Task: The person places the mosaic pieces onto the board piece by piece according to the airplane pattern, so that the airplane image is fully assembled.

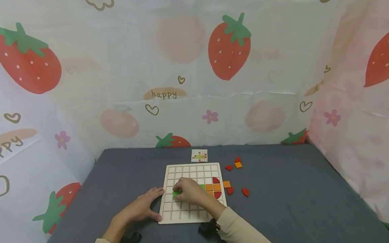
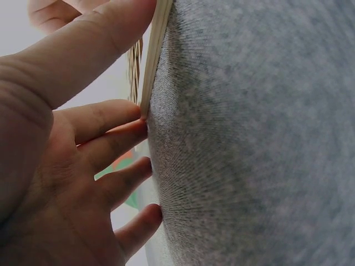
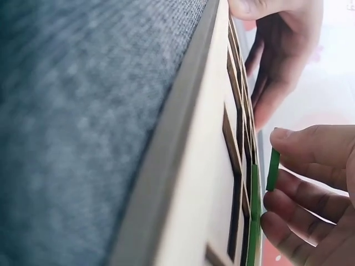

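A pale wooden grid board (image 1: 176,215) lies on the grey cloth. Over its left-middle cells, my right hand (image 1: 191,191) pinches a thin green tile (image 3: 273,169) between thumb and fingers. In the right wrist view, this tile is held just off the board face, beside green tiles (image 3: 254,194) set in the grid. Orange squares (image 1: 209,187) and red quarter-round tiles (image 1: 217,194) fill cells to the right; my right hand hides part of that row. My left hand (image 1: 141,206) rests at the board's left edge, fingers spread, thumb at the near corner.
A small pattern card (image 1: 199,156) lies behind the board. To the right are loose pieces, among them an orange square (image 1: 227,184) and a red quarter-round (image 1: 245,192). A strawberry-printed curtain (image 1: 194,128) stands behind the table. Dark wrist gear (image 1: 208,229) sits below my right wrist.
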The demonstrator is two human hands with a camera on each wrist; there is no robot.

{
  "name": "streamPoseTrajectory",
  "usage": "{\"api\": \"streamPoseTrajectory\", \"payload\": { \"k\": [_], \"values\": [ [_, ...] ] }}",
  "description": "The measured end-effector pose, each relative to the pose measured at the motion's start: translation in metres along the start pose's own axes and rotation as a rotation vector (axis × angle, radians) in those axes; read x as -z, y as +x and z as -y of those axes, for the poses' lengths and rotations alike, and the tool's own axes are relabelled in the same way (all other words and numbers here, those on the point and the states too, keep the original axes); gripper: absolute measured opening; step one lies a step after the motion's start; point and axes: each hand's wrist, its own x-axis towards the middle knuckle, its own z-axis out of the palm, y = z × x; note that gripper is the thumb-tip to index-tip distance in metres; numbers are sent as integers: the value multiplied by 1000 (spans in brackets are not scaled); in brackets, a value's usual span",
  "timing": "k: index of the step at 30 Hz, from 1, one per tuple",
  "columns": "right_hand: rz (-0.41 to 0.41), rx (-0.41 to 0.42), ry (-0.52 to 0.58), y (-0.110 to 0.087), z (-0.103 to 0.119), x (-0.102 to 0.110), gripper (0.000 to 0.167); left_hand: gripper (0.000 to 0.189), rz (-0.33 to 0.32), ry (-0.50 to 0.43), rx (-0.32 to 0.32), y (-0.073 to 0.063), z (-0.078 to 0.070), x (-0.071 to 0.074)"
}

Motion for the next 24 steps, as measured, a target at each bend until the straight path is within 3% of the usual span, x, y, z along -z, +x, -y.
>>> {"api": "streamPoseTrajectory", "payload": {
  "k": [16,24],
  "values": [
    [12,33,-174,2,10,0,19,95,7,-12,12,2,3,-1],
    [14,49,-210,1,12,-1,16,95,7,-10,27,3,2,-1]
  ]
}}
